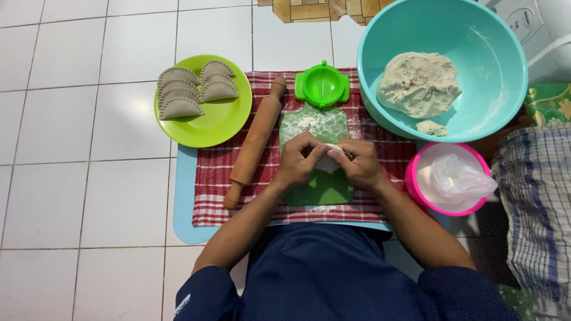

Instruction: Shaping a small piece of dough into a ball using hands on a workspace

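Pinching one small dough piece (328,161), both hands, left (299,159) and right (358,163), curl closed.

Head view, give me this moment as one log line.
left hand: pinching dough piece | right hand: pinching same piece | over green board | rolling pin left | dumpling press open

Single head-worn view, looking straight down from above the seated person, fairly close, tiled floor (77,154) filling nine o'clock, teal bowl (443,65) at one o'clock
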